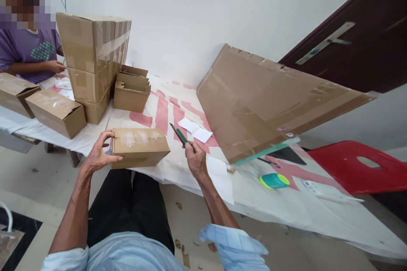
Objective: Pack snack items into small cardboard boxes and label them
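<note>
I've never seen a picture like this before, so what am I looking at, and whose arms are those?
There's no machine here. A camera worn on someone's head looks forward and down, so the two arms reaching up from the bottom are the wearer's own. The left hand grips one end of a taped carton. The right hand holds what looks like a green-handled cutter. On the cloth-covered table there are stacked boxes, an open box, a folded white paper, a large cardboard piece and a teal-and-yellow round item. Another person is at the far left.
</note>
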The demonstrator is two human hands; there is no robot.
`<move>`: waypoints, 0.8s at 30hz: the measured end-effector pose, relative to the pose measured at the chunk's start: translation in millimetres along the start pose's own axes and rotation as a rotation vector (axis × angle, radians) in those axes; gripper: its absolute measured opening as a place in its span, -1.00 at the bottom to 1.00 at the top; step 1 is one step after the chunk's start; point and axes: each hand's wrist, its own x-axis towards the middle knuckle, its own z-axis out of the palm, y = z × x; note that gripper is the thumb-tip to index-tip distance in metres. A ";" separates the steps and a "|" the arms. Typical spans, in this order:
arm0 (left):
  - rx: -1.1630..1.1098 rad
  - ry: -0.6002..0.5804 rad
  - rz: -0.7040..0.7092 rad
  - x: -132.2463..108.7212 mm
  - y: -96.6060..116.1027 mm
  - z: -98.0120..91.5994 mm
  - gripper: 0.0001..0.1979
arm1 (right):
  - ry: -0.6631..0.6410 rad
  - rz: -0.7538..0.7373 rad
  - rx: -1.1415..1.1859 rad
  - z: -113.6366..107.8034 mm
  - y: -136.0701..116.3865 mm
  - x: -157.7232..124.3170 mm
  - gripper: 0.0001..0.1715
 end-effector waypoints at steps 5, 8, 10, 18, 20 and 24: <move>0.051 -0.010 0.033 -3.7 -1.3 1.3 -0.27 | -0.222 -0.206 0.155 -3.8 -90.3 4.8 -0.54; 0.058 -0.020 0.049 -6.2 -3.1 2.2 -0.23 | -0.382 -0.297 0.141 1.0 -130.9 6.8 -0.59; 0.056 -0.026 0.062 -7.9 -3.2 2.9 -0.21 | -0.462 -0.351 0.127 4.4 -148.7 11.0 -0.62; 0.068 -0.033 0.109 -12.8 0.1 6.9 -0.18 | -0.648 -0.522 0.051 8.9 -177.3 28.4 -0.67; 0.071 -0.038 0.123 -13.1 0.2 7.9 -0.17 | -0.672 -0.554 0.038 9.3 -180.6 29.1 -0.68; 0.085 -0.046 0.154 -13.2 -1.6 9.1 -0.16 | -0.695 -0.610 0.011 10.7 -185.6 30.4 -0.69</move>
